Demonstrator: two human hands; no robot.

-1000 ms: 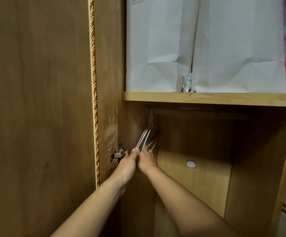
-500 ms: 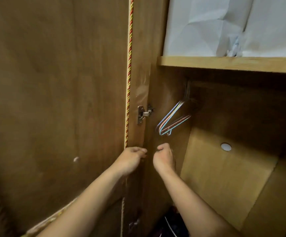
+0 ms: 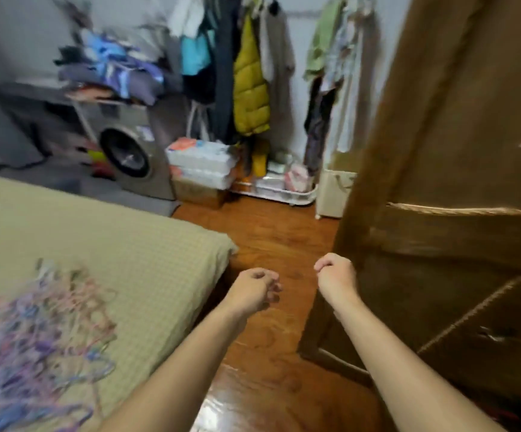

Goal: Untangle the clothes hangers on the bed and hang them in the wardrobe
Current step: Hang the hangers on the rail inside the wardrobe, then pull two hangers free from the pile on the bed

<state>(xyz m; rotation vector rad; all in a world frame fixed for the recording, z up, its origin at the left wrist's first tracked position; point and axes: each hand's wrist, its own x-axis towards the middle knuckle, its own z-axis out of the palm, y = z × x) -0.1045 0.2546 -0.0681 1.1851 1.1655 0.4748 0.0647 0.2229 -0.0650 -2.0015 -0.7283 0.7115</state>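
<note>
Two empty hands, left hand and right hand, one bed left of them carrying one tangled heap of hangers too blurred to count, one wardrobe door right, one washing machine beyond.

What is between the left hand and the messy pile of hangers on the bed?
Only bare bed cover lies between the left hand and the hangers, as the head view shows. The hand holds nothing.

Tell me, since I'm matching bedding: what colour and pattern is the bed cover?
Olive-tan bed cover with small checks; head view.
</note>
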